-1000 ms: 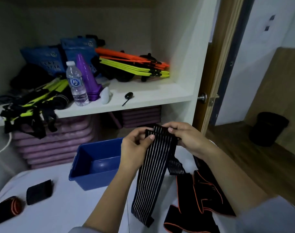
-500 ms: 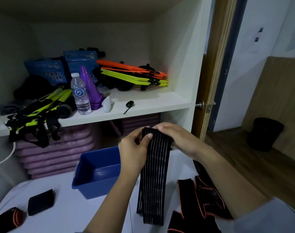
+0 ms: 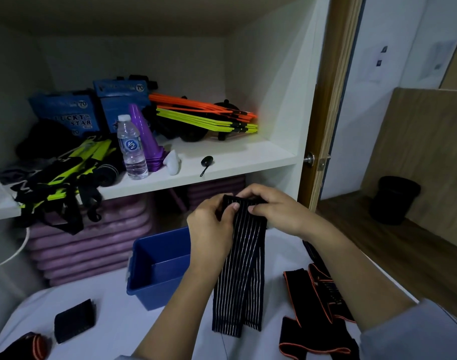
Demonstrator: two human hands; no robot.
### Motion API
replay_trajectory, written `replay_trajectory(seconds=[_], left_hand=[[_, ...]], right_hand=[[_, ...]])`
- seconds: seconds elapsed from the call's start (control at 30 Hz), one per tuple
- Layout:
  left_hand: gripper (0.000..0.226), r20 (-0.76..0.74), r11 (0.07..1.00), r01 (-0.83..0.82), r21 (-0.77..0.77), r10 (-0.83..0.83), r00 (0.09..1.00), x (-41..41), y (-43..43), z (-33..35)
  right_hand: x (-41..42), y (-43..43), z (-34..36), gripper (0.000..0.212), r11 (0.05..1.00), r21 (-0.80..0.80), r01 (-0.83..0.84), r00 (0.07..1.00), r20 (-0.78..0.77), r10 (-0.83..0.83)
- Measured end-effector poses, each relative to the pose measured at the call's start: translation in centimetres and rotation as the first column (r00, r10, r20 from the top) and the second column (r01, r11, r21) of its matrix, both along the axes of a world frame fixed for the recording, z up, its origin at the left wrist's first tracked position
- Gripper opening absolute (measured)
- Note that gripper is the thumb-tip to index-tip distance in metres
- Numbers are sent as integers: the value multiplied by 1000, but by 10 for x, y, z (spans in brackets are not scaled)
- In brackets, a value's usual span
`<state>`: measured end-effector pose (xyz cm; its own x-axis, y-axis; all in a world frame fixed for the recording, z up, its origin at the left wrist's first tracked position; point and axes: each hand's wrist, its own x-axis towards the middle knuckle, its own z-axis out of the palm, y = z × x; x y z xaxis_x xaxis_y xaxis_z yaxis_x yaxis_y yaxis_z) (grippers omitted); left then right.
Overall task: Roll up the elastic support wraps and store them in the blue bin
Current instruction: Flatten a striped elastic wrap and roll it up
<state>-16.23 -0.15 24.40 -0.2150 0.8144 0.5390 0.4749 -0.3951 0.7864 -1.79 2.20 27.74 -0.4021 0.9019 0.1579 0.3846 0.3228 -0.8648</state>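
Both hands up in front of the shelf, holding one striped wrap (image 3: 239, 268) by its top end. Left hand (image 3: 213, 229) pinches the left top corner, thumb on the front; right hand (image 3: 276, 209) curls over the right top edge. Wrap hangs down, doubled, its lower ends over the white table (image 3: 113, 305). Blue bin (image 3: 157, 266) sits on the table just left of the wrap. Orange-edged wraps (image 3: 318, 315) lie loose to the right; a folded black wrap (image 3: 74, 320) lies front left.

Left hand (image 3: 211, 229) and right hand (image 3: 279, 211) both pinch the top end of the black striped wrap (image 3: 237, 281), and the rest hangs down over the white surface (image 3: 113, 307). The blue bin (image 3: 146, 289) sits just to its left, and the orange-trimmed wraps (image 3: 318, 294) lie loose on the right.
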Motion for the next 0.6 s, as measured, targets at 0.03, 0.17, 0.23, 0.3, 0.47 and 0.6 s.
replay_trajectory(seconds=[0.03,0.17,0.23,0.3,0.47,0.6], left_hand=[[7,22,1000,5,-10,-5,1000,-2,-1,1],[9,152,998,-14,-54,22,988,-14,-3,3],[7,167,998,-15,-62,25,986,-21,0,0],[5,215,994,74,-76,-57,975,-27,3,-5],[13,340,965,262,-30,-236,910,-27,-8,-4],[21,282,958,284,24,-279,918,-30,-12,-4]], right_hand=[[-2,-2,0,25,1000,16,5,1000,-17,-5],[-13,-12,-7,25,989,78,128,966,-237,-106],[-19,-17,-13,27,985,52,167,928,-346,-139],[-27,-20,-19,25,981,34,190,915,-369,-165],[-49,-28,-29,24,982,38,182,921,-356,-157],[-64,-34,-32,28,968,57,245,918,-335,-213]])
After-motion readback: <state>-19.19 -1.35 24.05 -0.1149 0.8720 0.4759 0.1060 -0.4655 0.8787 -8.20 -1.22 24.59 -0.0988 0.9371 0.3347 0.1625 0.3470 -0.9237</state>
